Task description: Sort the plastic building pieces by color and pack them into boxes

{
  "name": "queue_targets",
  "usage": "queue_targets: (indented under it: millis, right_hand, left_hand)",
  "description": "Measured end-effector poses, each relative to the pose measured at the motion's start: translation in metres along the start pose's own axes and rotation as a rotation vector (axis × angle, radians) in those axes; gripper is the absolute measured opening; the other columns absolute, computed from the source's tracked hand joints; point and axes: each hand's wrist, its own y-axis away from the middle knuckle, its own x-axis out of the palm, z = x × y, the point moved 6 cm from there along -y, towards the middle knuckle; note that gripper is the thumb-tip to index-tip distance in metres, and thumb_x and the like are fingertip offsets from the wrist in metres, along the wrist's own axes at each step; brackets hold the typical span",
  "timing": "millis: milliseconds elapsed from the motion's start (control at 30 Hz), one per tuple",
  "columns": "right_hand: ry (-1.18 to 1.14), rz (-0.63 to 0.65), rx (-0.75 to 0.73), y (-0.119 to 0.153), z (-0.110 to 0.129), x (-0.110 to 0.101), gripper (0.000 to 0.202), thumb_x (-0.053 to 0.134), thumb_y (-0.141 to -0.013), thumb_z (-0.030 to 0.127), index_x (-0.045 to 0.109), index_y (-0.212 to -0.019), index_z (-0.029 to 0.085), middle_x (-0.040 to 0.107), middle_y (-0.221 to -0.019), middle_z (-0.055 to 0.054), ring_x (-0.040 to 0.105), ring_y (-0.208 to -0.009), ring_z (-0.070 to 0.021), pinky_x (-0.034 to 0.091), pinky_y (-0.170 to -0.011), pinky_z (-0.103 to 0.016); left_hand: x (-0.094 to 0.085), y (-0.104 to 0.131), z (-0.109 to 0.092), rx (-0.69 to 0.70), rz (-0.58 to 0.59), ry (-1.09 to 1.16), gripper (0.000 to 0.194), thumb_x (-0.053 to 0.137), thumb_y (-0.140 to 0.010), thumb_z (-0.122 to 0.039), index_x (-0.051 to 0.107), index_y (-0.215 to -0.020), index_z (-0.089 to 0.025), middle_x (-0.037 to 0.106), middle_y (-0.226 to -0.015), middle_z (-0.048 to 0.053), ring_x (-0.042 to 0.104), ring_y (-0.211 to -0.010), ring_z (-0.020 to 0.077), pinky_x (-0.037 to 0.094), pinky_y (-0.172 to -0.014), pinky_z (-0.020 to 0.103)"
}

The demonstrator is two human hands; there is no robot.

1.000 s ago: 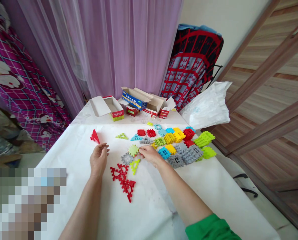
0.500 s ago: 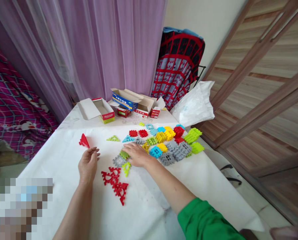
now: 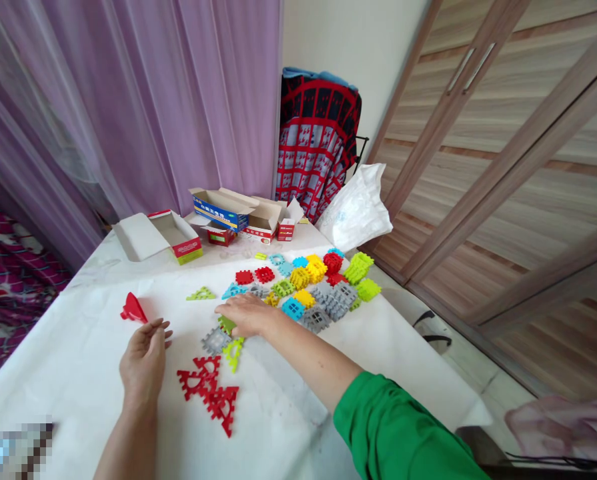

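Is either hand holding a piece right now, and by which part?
Neither clearly. The right hand lies palm-down over a green piece; any grip is hidden. The left hand is open and empty.

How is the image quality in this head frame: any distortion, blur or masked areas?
Head view: even, soft daylight with no hard shadows; wide-angle distortion tilts the wardrobe doors and curtain; a pixelated patch masks the bottom-left corner; the right hand on the green piece and the left hand look sharp enough.

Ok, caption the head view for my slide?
Right hand covers a green tile; left hand rests beside joined red triangles.
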Motion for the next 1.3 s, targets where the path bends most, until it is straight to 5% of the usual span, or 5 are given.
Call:
queue_targets:
  millis: [233,433,567,833,1300]
  right_hand:
    - [-0.112,-0.290,-0.005,0.068,-0.011,-0.049,0.052,0.067,-0.080,0.024,0.054,-0.130,0.019,0.061,-0.128,-0.011,0.055,-0.117,-0.0245,0.045,-0.099,-0.040]
    - [0.073,-0.535,0.400,0.216,-0.121,-0.102,0.053,0.060,-0.078,0.019,0.057,-0.131,0.021,0.061,-0.130,-0.010,0.054,-0.119,-0.0271,0.041,-0.103,-0.043]
    - [0.176,-0.318,0.623,0.272,-0.187,-0.086,0.059,0.062,-0.075,0.015,0.056,-0.133,0.015,0.060,-0.131,-0.015,0.055,-0.118,-0.0304,0.043,-0.101,-0.043]
    - [0.136,-0.067,0.609,0.261,-0.200,-0.015,0.072,0.063,-0.074,0.009,0.047,-0.143,0.017,0.064,-0.116,-0.015,0.057,-0.112,-0.0291,0.045,-0.094,-0.040]
    - [0.067,-0.201,0.562,0.264,-0.206,-0.010,0.072,0.063,-0.072,0.006,0.050,-0.140,0.025,0.060,-0.132,-0.010,0.053,-0.120,-0.0249,0.043,-0.099,-0.039]
  left_hand:
    - [0.000,0.002,-0.003,0.002,-0.003,-0.003,0.033,0.061,-0.069,-0.039,0.064,-0.097,-0.021,0.070,-0.098,0.004,0.067,-0.078,0.0155,0.055,-0.063,0.026]
    - [0.000,0.000,-0.001,-0.004,0.010,-0.020,0.034,0.061,-0.069,-0.039,0.065,-0.098,-0.021,0.070,-0.098,0.004,0.067,-0.078,0.0145,0.054,-0.062,0.025]
    - [0.001,-0.002,0.003,0.009,0.028,-0.053,0.036,0.062,-0.069,-0.039,0.065,-0.100,-0.021,0.070,-0.100,0.005,0.067,-0.079,0.0154,0.054,-0.062,0.025]
    - [-0.001,-0.004,0.007,-0.002,0.017,-0.104,0.038,0.062,-0.066,-0.038,0.065,-0.100,-0.022,0.071,-0.101,0.004,0.069,-0.083,0.0176,0.057,-0.068,0.028]
    - [0.001,0.003,-0.006,0.054,0.004,-0.222,0.024,0.060,-0.070,-0.041,0.064,-0.091,-0.031,0.073,-0.094,-0.003,0.070,-0.086,0.0235,0.060,-0.082,0.049]
